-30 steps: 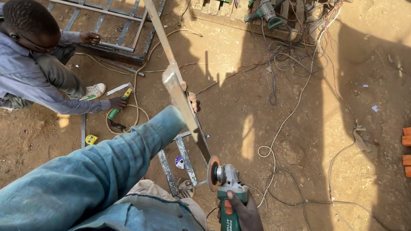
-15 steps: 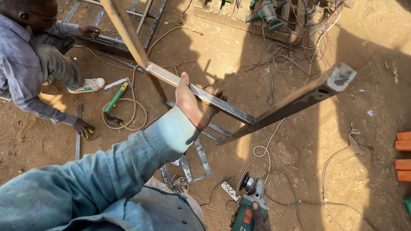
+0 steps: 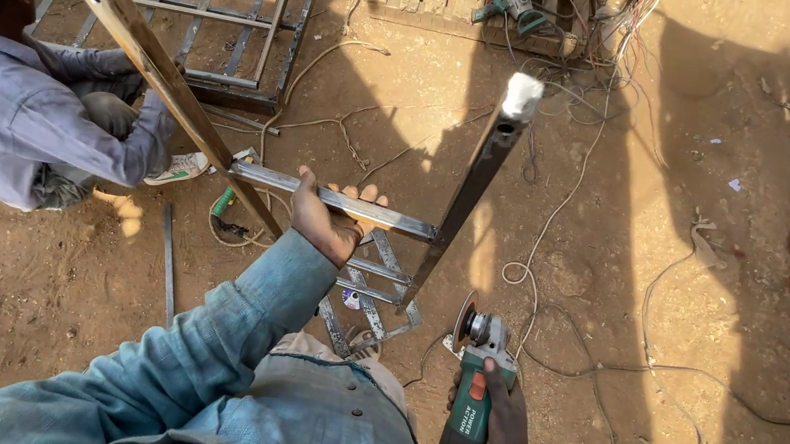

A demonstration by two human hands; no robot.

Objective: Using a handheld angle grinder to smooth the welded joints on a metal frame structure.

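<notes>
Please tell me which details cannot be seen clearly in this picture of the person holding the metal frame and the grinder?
Head view only:
- Left hand: palm hidden, wrapped around the crossbar of the metal frame.
- Right hand: lower part cut off by the bottom edge; grip on the angle grinder partly hidden.
- Grinder disc: seen edge-on, so its wear or spin cannot be told.
- Frame's lower rungs: hidden behind the blue sleeve.
- Crouching co-worker: cut off by the left edge.
</notes>
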